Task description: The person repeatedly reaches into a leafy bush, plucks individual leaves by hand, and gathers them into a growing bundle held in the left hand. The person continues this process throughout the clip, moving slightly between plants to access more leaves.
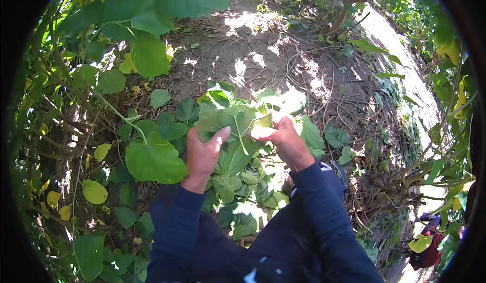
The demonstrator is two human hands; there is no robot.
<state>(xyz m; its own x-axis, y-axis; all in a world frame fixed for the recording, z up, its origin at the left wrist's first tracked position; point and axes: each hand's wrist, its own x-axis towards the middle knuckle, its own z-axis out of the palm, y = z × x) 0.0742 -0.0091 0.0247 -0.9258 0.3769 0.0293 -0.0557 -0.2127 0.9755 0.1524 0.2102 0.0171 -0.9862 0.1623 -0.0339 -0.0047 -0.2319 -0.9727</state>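
Note:
Between my hands is a bunch of large green leaves (228,121), pale veined undersides facing up and a light stalk lying across the top. My left hand (203,152) grips the bunch's left side, thumb on top and fingers hidden beneath. The right side is pinched between thumb and fingers of my right hand (288,142), partly washed out by sunlight. Below the bunch, a heap of picked leaves (228,186) lies on the ground between my legs (281,241). More loose leaves (313,134) lie by my right hand.
Leafy branches (114,110) crowd in from the left, one broad leaf (153,157) hanging close to my left wrist. Bare soil (228,51) with dry twigs stretches ahead. Woody stems (395,191) stand at right. A red and dark item (429,247) shows at lower right.

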